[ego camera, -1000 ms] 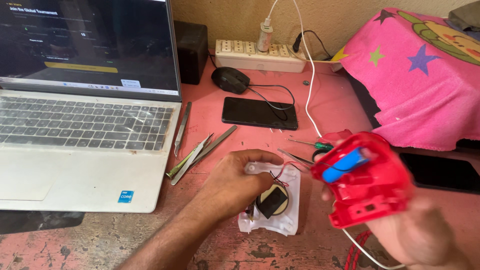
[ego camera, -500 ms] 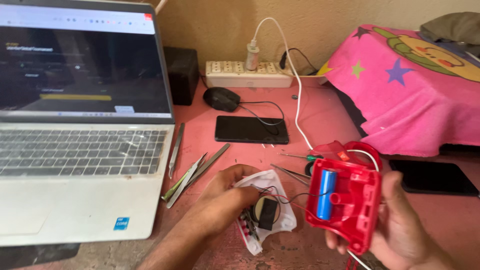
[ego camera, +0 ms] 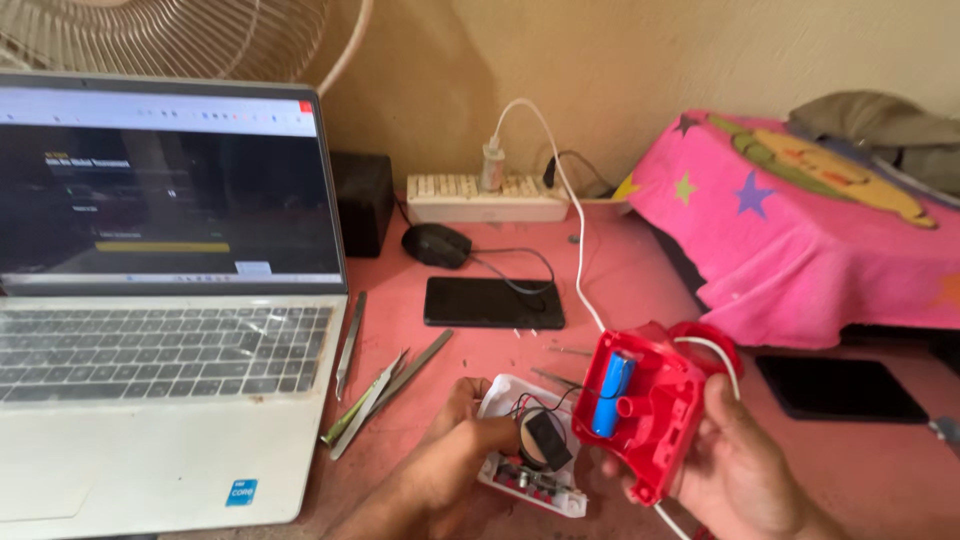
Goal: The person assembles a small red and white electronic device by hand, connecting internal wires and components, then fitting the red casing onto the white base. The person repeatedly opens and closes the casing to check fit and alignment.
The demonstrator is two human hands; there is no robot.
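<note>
My right hand holds an open red plastic casing tilted up, with a blue cylindrical battery showing inside it. A white cable runs from the casing's side up to a power strip. My left hand grips a white panel that carries a round black speaker and a row of small buttons. Thin red and black wires link the panel to the red casing. Both parts sit low over the pink table.
An open laptop fills the left. Metal tweezers and flat tools lie beside it. A black phone, a mouse and the white power strip sit behind. Another dark phone lies right, below a pink starred cloth.
The view has tilted upward and both hands sit lower in frame. My right hand turned the red casing more upright, and my left hand lifted the white panel's edge.
</note>
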